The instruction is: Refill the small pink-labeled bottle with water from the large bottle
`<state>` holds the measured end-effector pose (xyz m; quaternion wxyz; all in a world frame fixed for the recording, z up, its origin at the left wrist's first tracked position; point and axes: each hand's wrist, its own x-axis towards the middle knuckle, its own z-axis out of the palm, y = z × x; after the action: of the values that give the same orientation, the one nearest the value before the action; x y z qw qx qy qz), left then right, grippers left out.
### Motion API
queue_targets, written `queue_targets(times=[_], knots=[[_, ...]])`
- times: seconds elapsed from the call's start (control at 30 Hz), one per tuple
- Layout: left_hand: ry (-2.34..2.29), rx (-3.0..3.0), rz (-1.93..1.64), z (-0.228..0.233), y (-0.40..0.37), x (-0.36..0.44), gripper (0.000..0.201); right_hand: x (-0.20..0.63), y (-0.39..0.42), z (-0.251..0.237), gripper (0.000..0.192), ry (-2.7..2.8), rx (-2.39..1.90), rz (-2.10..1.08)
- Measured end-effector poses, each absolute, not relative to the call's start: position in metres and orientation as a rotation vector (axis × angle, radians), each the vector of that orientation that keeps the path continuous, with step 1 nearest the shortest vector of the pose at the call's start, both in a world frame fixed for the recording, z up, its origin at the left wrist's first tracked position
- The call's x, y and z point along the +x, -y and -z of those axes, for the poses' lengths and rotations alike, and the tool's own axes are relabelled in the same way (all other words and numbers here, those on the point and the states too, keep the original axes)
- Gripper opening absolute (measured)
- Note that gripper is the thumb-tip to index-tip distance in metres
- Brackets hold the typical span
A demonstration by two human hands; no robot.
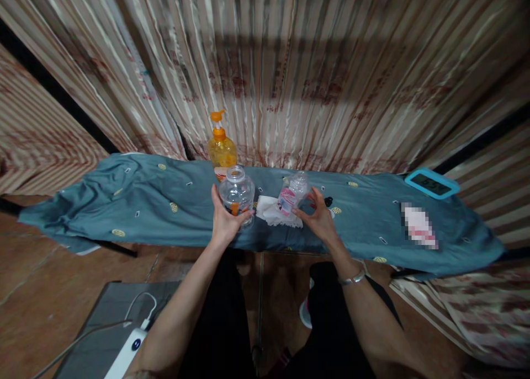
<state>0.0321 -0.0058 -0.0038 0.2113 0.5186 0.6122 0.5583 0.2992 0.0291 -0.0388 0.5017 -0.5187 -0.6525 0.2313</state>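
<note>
My left hand (227, 219) is wrapped round a clear wide-bodied plastic bottle (237, 190), which stands upright with its uncapped neck on top. An orange mark shows low on its side. My right hand (318, 216) grips a smaller clear plastic bottle (292, 193) between thumb and fingers. That bottle has a pink label and leans with its top to the right. Beneath it, a crumpled white tissue (269, 211) lies on the cloth. Just behind the left bottle stands an orange pump bottle (222, 147). A small black object (328, 201) sits beyond my right fingers.
A blue-green patterned cloth (165, 224) covers the narrow table. Toward its right end are a blue-framed digital clock (433, 183) and a blurred-out packet (419, 225). Striped curtains (265, 64) hang behind. At lower left, a white power strip (128, 354) with a cable lies on a grey surface.
</note>
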Motion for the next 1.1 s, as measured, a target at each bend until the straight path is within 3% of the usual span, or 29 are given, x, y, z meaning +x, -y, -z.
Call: queue_targets(times=[0.17,0.37,0.6,0.73,0.87,1.0,1.1], knots=[[-1.765,1.370,-1.500,0.005,-0.004,0.035,0.093,0.307,-0.016,0.022,0.097,1.588,-1.248,-0.514],[-1.696,1.386,-1.514,-0.007,0.009,0.036,0.078,0.299,0.017,-0.009,0.086,1.619,-1.199,-0.520],[-1.337,1.420,-1.350,-0.050,0.056,0.065,0.059,0.277,0.053,-0.013,0.055,1.649,-0.885,-1.082],[-0.965,1.385,-1.302,-0.075,0.072,0.087,0.047,0.281,0.075,-0.009,0.079,1.592,-0.780,-1.373],[-0.754,1.268,-1.244,-0.089,0.077,0.107,0.054,0.293,0.099,-0.006,0.103,1.391,-0.729,-1.547],[-0.684,1.196,-1.199,-0.095,0.079,0.122,0.057,0.298,0.110,0.004,0.073,1.005,-0.664,-1.733],[-0.676,1.224,-1.186,-0.095,0.078,0.130,0.062,0.295,0.112,0.011,0.079,0.801,-0.630,-1.894]])
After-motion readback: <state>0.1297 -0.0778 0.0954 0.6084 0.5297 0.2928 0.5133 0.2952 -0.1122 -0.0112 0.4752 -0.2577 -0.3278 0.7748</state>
